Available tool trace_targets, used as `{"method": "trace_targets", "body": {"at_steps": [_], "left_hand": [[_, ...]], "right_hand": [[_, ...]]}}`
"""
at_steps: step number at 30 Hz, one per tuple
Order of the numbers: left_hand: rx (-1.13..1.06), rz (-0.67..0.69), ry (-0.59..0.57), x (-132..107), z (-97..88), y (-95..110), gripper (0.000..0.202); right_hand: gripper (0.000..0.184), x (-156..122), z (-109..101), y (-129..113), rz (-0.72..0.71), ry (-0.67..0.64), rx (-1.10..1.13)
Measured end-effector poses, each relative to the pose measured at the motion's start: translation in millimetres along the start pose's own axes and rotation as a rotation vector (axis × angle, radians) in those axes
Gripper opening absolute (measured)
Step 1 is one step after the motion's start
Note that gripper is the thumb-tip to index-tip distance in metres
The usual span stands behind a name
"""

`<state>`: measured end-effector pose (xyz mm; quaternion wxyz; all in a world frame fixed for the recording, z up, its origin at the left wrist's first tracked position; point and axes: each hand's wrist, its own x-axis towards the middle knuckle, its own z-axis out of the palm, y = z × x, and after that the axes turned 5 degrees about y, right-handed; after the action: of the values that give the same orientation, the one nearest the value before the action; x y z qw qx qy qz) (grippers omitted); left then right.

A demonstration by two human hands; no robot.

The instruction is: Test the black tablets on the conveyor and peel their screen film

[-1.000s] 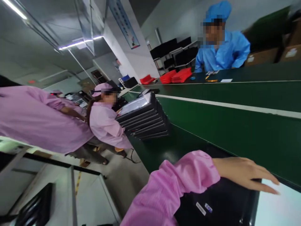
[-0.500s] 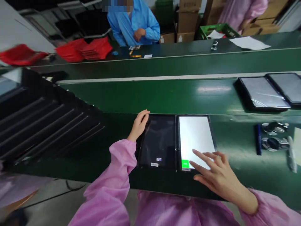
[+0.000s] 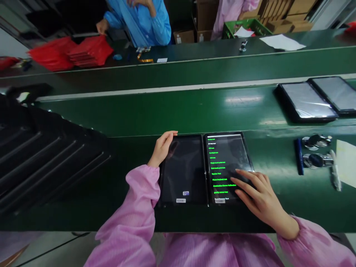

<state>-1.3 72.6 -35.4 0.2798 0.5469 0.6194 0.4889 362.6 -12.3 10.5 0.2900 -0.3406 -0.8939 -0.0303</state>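
Test-menu tablet (image 3: pixel 226 163) under the right hand (image 3: pixel 258 191)

Closest to the camera, pink sleeves (image 3: pixel 133 211) run out to both hands. The right hand is open with its fingers spread, the fingertips at the lower part of the lit screen, over a green list of test items. The left hand (image 3: pixel 162 148) is loosely open, not gripping, and lies against the upper left corner of a dark tablet (image 3: pixel 183 170). The two tablets lie side by side on a green table (image 3: pixel 180 107), with their long axes pointing straight away from the person. The right hand is nearer the lit tablet, the left nearer the dark one. Left of them sits a stack of black flat cases (image 3: pixel 52 148). To the right are two metal fixtures (image 3: pixel 317 152), a blue pen-like tool (image 3: pixel 299 155) and a sheet of paper (image 3: pixel 346 163). Further along lie two more tablets (image 3: pixel 306 100). Across the table, a co-worker in a blue smock (image 3: pixel 141 22) stands by red trays (image 3: pixel 89 50), with cardboard boxes (image 3: pixel 289 9) and a green crate (image 3: pixel 241 29) behind.
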Motion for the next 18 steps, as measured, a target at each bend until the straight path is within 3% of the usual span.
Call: {"method": "trace_targets", "body": {"at_steps": [5, 9, 13, 15, 18], "left_hand": [[0.001, -0.027, 0.006, -2, -0.4, 0, 0.059], [-0.017, -0.04, -0.01, -3, -2.3, 4, 0.059], [-0.048, -0.047, -0.042, 0, -4.0, 3, 0.057], [-0.05, -0.056, -0.054, 1, -2.7, 3, 0.056], [-0.023, -0.078, -0.065, -3, 1.2, 11, 0.047]], "right_hand": [[0.024, 5, -10, 17, 0.008, 0.016, 0.019], [0.023, 26, 1, 59, 0.277, 0.129, 0.162], [0.054, 63, 41, 113, 0.552, 0.031, 0.337], [0.067, 78, 54, 130, 0.566, -0.017, 0.398], [0.074, 88, 52, 131, 0.494, -0.054, 0.504]]}}
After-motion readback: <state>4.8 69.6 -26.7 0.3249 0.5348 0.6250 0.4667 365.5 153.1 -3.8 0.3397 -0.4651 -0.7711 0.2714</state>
